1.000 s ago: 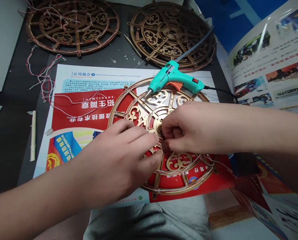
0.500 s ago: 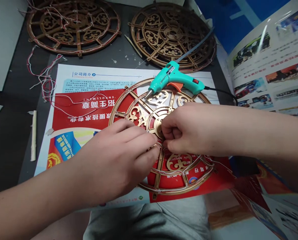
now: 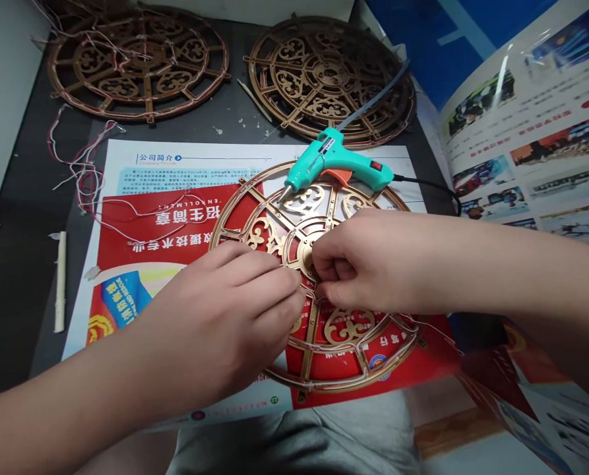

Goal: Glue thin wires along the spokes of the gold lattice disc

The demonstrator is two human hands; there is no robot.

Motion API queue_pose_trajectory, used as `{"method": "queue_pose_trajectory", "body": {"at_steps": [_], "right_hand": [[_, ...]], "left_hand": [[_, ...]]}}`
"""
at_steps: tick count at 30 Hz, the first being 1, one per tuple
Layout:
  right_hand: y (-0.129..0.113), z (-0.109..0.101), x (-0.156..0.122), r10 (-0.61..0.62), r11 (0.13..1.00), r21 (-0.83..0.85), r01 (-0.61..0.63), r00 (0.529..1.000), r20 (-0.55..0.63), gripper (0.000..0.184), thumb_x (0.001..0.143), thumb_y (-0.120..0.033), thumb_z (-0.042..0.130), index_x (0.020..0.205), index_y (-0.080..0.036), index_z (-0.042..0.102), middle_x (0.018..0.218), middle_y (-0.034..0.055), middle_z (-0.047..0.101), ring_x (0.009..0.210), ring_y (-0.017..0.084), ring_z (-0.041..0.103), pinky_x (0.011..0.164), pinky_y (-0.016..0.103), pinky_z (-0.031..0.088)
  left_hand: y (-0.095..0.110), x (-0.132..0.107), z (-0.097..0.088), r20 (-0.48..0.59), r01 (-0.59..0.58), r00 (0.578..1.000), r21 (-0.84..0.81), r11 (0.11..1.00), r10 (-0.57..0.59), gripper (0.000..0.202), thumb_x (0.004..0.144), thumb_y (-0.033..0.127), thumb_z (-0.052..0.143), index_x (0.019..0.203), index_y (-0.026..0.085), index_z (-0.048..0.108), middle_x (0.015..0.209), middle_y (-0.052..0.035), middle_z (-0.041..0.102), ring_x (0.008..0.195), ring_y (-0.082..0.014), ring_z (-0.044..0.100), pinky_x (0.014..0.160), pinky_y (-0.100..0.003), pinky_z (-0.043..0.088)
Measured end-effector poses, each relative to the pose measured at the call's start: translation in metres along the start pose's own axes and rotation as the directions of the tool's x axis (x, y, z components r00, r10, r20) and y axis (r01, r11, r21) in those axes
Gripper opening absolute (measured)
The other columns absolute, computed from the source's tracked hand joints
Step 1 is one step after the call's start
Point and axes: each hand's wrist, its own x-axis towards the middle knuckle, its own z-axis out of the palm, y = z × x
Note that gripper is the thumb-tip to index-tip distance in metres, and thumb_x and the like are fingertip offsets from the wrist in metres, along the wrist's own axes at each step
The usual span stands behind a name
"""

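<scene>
A round gold openwork frame (image 3: 307, 379) lies on the printed sheets in front of me, with thin pale wire (image 3: 324, 348) running along its rings. Both hands work close together at its centre. My left hand (image 3: 239, 303) is closed over the left side of the hub, its fingertips bent down; what they pinch is hidden. From the right, my right hand (image 3: 346, 264) pinches by the hub, thumb and finger closed at the thin wire there. Across the frame's far edge rests a teal hot glue gun (image 3: 336, 161), nozzle pointing left, with a glue stick in its back.
Two more stacks of gold frames stand behind, a left one (image 3: 148, 99) and a right one (image 3: 284, 99). Loose red and white wires (image 3: 89, 165) and a wooden stick (image 3: 61, 284) lie at left. An upright glossy brochure (image 3: 522, 152) borders the right, near the gun's black cord (image 3: 433, 183).
The whole view has shifted slightly, so everything appears a little lower and further left. Both hands stay closed at the hub, with hardly any movement over the frame.
</scene>
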Motion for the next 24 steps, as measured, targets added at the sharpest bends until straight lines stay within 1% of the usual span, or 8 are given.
{"method": "queue_pose_trajectory", "body": {"at_steps": [5,9,15,19,21,22,23,24], "right_hand": [[0.003,0.003,-0.002,-0.013,1.0,0.006,0.013,1.0,-0.008,0.014,0.082,-0.03,0.063,0.07,-0.023,0.064,0.063,-0.0019,0.064,0.053,0.012,0.047,0.053,0.031,0.027],[0.005,0.004,-0.002,-0.035,0.999,0.011,0.035,0.999,-0.021,0.01,0.08,-0.029,0.063,0.073,-0.024,0.066,0.062,-0.0028,0.063,0.051,0.012,0.045,0.051,0.031,0.026],[0.004,0.004,-0.001,-0.05,0.998,0.035,0.051,0.999,-0.018,0.008,0.081,-0.028,0.062,0.075,-0.024,0.067,0.064,-0.0019,0.065,0.053,0.012,0.047,0.052,0.03,0.026],[0.002,0.001,-0.009,-0.035,0.998,0.059,0.036,0.999,-0.033,0.013,0.083,-0.029,0.063,0.072,-0.023,0.064,0.063,-0.0015,0.064,0.052,0.012,0.044,0.053,0.03,0.026],[0.004,-0.003,-0.016,-0.015,0.995,0.097,0.028,0.992,-0.128,0.018,0.087,-0.034,0.064,0.074,-0.022,0.066,0.065,-0.0002,0.065,0.054,0.012,0.047,0.057,0.03,0.028],[0.007,-0.006,-0.019,0.009,0.995,0.103,0.015,0.972,-0.236,0.02,0.09,-0.036,0.064,0.077,-0.023,0.068,0.067,0.0007,0.066,0.057,0.013,0.05,0.059,0.031,0.031],[0.011,-0.009,-0.021,0.046,0.996,0.089,-0.014,0.927,-0.373,0.021,0.092,-0.04,0.063,0.083,-0.023,0.071,0.071,0.0019,0.068,0.061,0.014,0.054,0.062,0.031,0.033],[0.016,-0.012,-0.022,0.088,0.996,0.058,-0.068,0.859,-0.504,0.023,0.094,-0.043,0.061,0.092,-0.023,0.073,0.077,0.0037,0.07,0.067,0.017,0.058,0.066,0.032,0.034]], "left_hand": [[0.001,-0.001,0.002,0.014,-0.001,1.0,-0.041,0.999,0.002,0.024,0.103,0.02,0.06,0.121,0.02,0.075,0.117,-0.0039,0.08,0.099,-0.0257,0.067,0.089,-0.049,0.05],[0.001,-0.001,0.002,0.028,-0.025,0.999,-0.052,0.998,0.027,0.025,0.103,0.02,0.062,0.125,0.018,0.073,0.122,-0.0047,0.078,0.102,-0.0266,0.067,0.089,-0.05,0.046],[0.002,0.003,-0.001,0.068,-0.036,0.997,-0.044,0.998,0.038,0.027,0.105,0.019,0.055,0.124,0.018,0.075,0.117,-0.0054,0.078,0.099,-0.025,0.066,0.091,-0.049,0.043],[0.004,0.003,0.0,0.098,-0.05,0.994,-0.023,0.999,0.052,0.03,0.107,0.02,0.051,0.126,0.016,0.074,0.115,-0.0056,0.076,0.099,-0.025,0.065,0.091,-0.05,0.041],[0.005,0.002,0.001,0.084,-0.044,0.995,-0.012,0.999,0.044,0.029,0.106,0.02,0.051,0.125,0.017,0.073,0.113,-0.0052,0.074,0.097,-0.0247,0.063,0.09,-0.05,0.04],[0.005,0.001,0.001,0.08,-0.043,0.996,-0.009,0.999,0.044,0.029,0.106,0.02,0.051,0.125,0.017,0.073,0.112,-0.005,0.074,0.096,-0.0246,0.062,0.089,-0.049,0.039],[0.005,0.001,0.001,0.079,-0.042,0.996,-0.007,0.999,0.043,0.029,0.106,0.02,0.051,0.125,0.017,0.073,0.112,-0.0048,0.074,0.095,-0.0245,0.062,0.089,-0.049,0.039],[0.005,0.001,0.002,0.083,-0.043,0.996,-0.006,0.999,0.044,0.03,0.107,0.02,0.051,0.127,0.017,0.073,0.111,-0.0045,0.073,0.095,-0.0244,0.062,0.089,-0.049,0.039]]}}
